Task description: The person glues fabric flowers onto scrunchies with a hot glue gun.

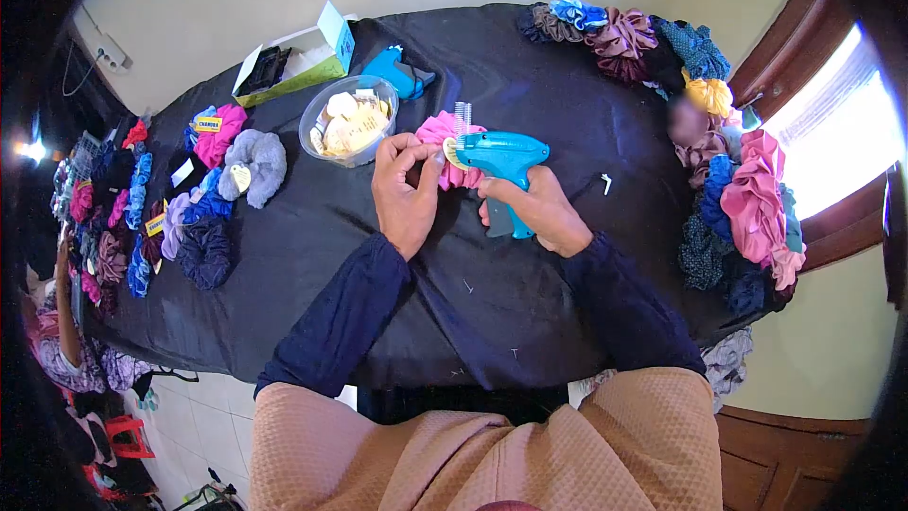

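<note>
My right hand (537, 208) is wrapped round the handle of a teal tagging gun (506, 153), which points left. A strip of clear fasteners stands up from the gun's front. My left hand (407, 185) pinches a round cream tag (452, 151) at the gun's tip. Behind the tag and the gun's nose lies a pink scrunchie (438, 129), partly hidden by them and by my fingers. Just beyond my left hand is a clear round tub (310, 137) holding cream tags (355, 123).
A second teal gun (402, 73) lies behind the tub, beside an open box (295, 61). Scrunchies (205, 251) spread along the left side, some tagged. More scrunchies (757, 199) line the right edge. A small white piece (606, 185) lies right of my hands on the black cloth (492, 293).
</note>
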Motion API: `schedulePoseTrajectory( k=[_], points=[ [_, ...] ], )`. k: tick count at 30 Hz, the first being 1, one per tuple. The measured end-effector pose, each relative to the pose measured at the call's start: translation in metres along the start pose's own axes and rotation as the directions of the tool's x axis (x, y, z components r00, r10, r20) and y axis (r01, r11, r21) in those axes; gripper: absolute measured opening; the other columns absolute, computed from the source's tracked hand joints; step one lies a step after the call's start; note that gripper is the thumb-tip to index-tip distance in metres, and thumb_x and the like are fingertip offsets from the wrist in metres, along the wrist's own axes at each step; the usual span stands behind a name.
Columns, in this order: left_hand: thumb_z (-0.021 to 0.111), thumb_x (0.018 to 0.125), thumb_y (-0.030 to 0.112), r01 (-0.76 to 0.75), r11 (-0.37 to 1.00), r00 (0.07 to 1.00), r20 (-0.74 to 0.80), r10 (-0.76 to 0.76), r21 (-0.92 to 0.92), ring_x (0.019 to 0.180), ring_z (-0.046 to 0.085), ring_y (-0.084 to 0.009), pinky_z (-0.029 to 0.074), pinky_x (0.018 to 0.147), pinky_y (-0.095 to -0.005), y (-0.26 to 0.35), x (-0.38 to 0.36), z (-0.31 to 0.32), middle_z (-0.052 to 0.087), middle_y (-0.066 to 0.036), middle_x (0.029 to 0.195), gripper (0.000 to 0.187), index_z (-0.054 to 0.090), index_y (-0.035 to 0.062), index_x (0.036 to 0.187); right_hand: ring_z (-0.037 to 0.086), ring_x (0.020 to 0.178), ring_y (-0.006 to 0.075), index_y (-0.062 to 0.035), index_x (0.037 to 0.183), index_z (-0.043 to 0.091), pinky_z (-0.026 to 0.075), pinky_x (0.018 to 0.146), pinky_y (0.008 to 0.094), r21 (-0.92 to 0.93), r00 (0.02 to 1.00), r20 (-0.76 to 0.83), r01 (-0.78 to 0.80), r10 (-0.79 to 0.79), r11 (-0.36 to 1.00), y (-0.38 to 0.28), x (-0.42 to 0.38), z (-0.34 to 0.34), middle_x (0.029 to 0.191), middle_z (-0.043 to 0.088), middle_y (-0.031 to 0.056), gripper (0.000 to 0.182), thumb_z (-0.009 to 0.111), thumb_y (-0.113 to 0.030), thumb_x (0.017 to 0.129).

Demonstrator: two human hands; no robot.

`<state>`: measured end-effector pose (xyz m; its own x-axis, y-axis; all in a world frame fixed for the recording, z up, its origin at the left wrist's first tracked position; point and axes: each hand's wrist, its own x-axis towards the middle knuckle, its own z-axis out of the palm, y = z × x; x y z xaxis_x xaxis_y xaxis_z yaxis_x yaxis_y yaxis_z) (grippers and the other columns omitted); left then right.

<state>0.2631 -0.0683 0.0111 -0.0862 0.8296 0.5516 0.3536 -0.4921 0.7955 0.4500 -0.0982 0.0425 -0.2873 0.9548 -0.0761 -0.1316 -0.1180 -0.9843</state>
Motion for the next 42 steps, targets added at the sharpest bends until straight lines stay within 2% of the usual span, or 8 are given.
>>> schedulePoseTrajectory(
  k=[9, 11, 21, 27, 29, 30, 35, 42],
  points=[
    [0.067, 0.085, 0.003, -0.094, 0.996, 0.995, -0.038, 0.094, 0.011, 0.088, 0.052, -0.0121, 0.044, 0.073, -0.0239, 0.001, -0.001, 0.002, 0.051, -0.003, 0.1, 0.009, 0.067, -0.0012, 0.093, 0.065, 0.069, 0.0155, 0.0004, 0.106, 0.059, 0.054, 0.062, 0.0303, 0.11, 0.999, -0.041, -0.011, 0.016, 0.994, 0.002, -0.003, 0.009, 0.089, 0.063, 0.0069, 0.021, 0.064, -0.012, 0.089],
    [0.068, 0.083, 0.002, -0.02, 0.999, 0.999, -0.031, 0.019, -0.037, 0.094, 0.054, -0.0189, 0.045, 0.08, -0.0293, 0.005, -0.001, 0.001, 0.053, -0.007, 0.101, 0.008, 0.068, -0.0005, 0.091, 0.065, 0.068, 0.016, 0.0012, 0.104, 0.059, 0.055, 0.062, 0.0308, 0.12, 0.999, -0.032, -0.015, 0.019, 0.993, 0.004, -0.002, 0.008, 0.088, 0.064, 0.0072, 0.021, 0.064, -0.013, 0.089],
    [0.07, 0.083, 0.005, -0.058, 0.997, 0.998, 0.005, 0.058, -0.043, 0.098, 0.054, -0.0211, 0.045, 0.084, -0.0317, 0.003, -0.003, 0.004, 0.053, -0.008, 0.105, 0.012, 0.068, 0.0009, 0.094, 0.066, 0.069, 0.0174, 0.0017, 0.102, 0.06, 0.055, 0.063, 0.0316, 0.17, 0.998, -0.038, -0.039, 0.046, 0.985, 0.003, -0.002, 0.005, 0.088, 0.064, 0.008, 0.021, 0.063, -0.016, 0.091],
    [0.07, 0.083, 0.008, -0.023, 0.999, 0.999, -0.03, 0.022, -0.036, 0.114, 0.051, -0.0248, 0.044, 0.093, -0.0336, 0.006, -0.002, 0.006, 0.053, -0.012, 0.123, 0.016, 0.067, 0.0039, 0.098, 0.066, 0.071, 0.0178, 0.0021, 0.104, 0.059, 0.057, 0.064, 0.0327, 0.233, 0.996, -0.028, -0.081, 0.09, 0.969, 0.003, 0.0, -0.003, 0.089, 0.064, 0.0089, 0.026, 0.062, -0.02, 0.091],
    [0.069, 0.083, 0.008, -0.232, 0.949, 0.97, -0.029, 0.243, 0.213, 0.118, 0.051, -0.0264, 0.044, 0.096, -0.0347, 0.006, 0.0, 0.001, 0.054, -0.013, 0.127, 0.014, 0.067, 0.0039, 0.096, 0.066, 0.072, 0.0178, 0.0018, 0.105, 0.058, 0.057, 0.065, 0.033, 0.223, 0.997, 0.009, -0.074, 0.074, 0.972, 0.002, -0.001, -0.003, 0.089, 0.065, 0.0092, 0.026, 0.062, -0.02, 0.09],
    [0.069, 0.083, 0.008, -0.232, 0.949, 0.97, -0.029, 0.243, 0.213, 0.118, 0.051, -0.0264, 0.044, 0.096, -0.0347, 0.005, 0.0, 0.002, 0.054, -0.013, 0.127, 0.014, 0.067, 0.0039, 0.096, 0.066, 0.072, 0.0178, 0.0018, 0.105, 0.058, 0.057, 0.065, 0.033, 0.223, 0.997, 0.01, -0.074, 0.074, 0.972, 0.002, -0.001, -0.003, 0.089, 0.065, 0.0092, 0.026, 0.062, -0.02, 0.09],
    [0.068, 0.082, 0.005, -0.096, 0.993, 0.995, 0.021, 0.098, -0.067, 0.105, 0.06, -0.0251, 0.046, 0.092, -0.0339, 0.003, 0.0, 0.003, 0.063, -0.013, 0.112, 0.016, 0.065, 0.0027, 0.097, 0.066, 0.072, 0.0175, 0.0015, 0.103, 0.059, 0.057, 0.066, 0.0332, 0.217, 0.997, 0.0, -0.077, 0.079, 0.973, 0.002, 0.0, -0.004, 0.089, 0.065, 0.0092, 0.025, 0.062, -0.02, 0.09],
    [0.069, 0.082, 0.006, -0.087, 0.995, 0.996, 0.027, 0.088, -0.041, 0.096, 0.061, -0.0224, 0.047, 0.086, -0.0333, 0.002, -0.001, 0.002, 0.065, -0.01, 0.1, 0.02, 0.066, 0.0024, 0.102, 0.066, 0.072, 0.0179, 0.0013, 0.101, 0.06, 0.057, 0.066, 0.0334, 0.222, 0.996, 0.004, -0.093, 0.094, 0.971, 0.0, -0.001, -0.004, 0.089, 0.064, 0.009, 0.024, 0.063, -0.02, 0.091]
  ],
)
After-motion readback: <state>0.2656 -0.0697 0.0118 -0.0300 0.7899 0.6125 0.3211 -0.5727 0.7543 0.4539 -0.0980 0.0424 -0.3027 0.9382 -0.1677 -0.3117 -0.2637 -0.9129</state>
